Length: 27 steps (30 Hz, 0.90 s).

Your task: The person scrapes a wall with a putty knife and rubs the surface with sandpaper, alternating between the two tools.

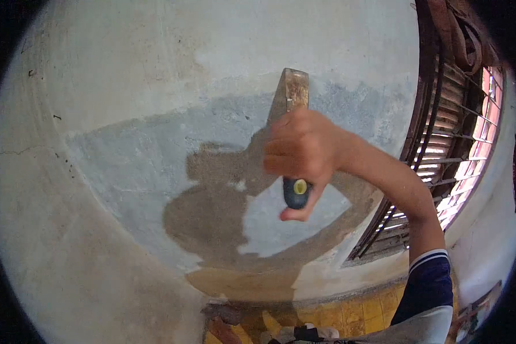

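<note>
My right hand (301, 143) is closed around the handle of a scraper (296, 89), in the middle of the view. Its worn metal blade points up beyond my fist, close to the wall (132, 166); I cannot tell whether its edge touches. Below the fist shows the dark handle end with a yellow-green oval, my thumb beside it. Around the hand the wall has a grey-blue patch with paler plaster above and to the left. A dark shadow falls across the patch. My left hand is not in view.
A barred window (453, 132) with slats stands at the right, with brown cloth or straps (470, 43) hanging at its top. Yellow tiles (355, 312) run below the wall. A dark-blue sleeve (427, 286) covers my upper arm. Unclear items lie at the lower right.
</note>
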Tool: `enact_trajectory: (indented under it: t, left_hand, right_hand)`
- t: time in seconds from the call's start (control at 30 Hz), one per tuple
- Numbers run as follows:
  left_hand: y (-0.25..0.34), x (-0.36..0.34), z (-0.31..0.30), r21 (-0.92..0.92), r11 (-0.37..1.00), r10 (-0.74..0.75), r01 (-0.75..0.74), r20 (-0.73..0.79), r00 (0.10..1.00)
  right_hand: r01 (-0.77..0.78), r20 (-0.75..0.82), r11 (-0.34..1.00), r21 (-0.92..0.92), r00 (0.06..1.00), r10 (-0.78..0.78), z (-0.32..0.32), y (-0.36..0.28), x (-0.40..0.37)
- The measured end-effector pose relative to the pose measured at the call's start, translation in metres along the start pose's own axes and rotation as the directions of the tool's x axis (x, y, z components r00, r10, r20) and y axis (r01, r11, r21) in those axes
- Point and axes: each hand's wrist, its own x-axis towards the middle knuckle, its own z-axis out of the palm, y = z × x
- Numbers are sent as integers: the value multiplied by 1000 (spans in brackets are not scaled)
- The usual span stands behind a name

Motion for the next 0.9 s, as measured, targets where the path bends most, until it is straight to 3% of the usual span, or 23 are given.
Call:
enact_trajectory:
  t: [0.2,0.3,0.4,0.5,0.6,0.7,0.8,0.9]
  left_hand:
    - [-4,7,-7,-6,1000,10,-10,-4,1000]
    - [-3,9,-9,-2,1000,12,-12,-2,1000]
    - [-2,11,-8,0,1000,16,-16,-4,1000]
    - [0,12,-9,2,1000,18,-18,1,1000]
    - [0,14,-6,2,1000,18,-18,10,1000]
    - [0,18,-5,1,1000,24,-24,16,1000]
    - [1,16,-3,2,1000,16,-16,30,999]
    - [2,18,0,3,1000,18,-18,41,999]
  right_hand:
    - [-37,72,995,97,997,30,10,-30,17]
    - [-80,56,993,-89,995,86,3,9,6]
    - [-14,5,995,99,1000,14,10,-19,17]
    - [-60,3,997,50,998,60,5,-2,4]
    - [1,-45,1000,-1,999,-1,-6,1,4]
    - [14,48,996,87,999,-19,-7,-29,10]
    - [-4,-1,998,63,1000,5,-7,-5,-2]
    - [-16,59,996,93,998,10,-7,-30,2]
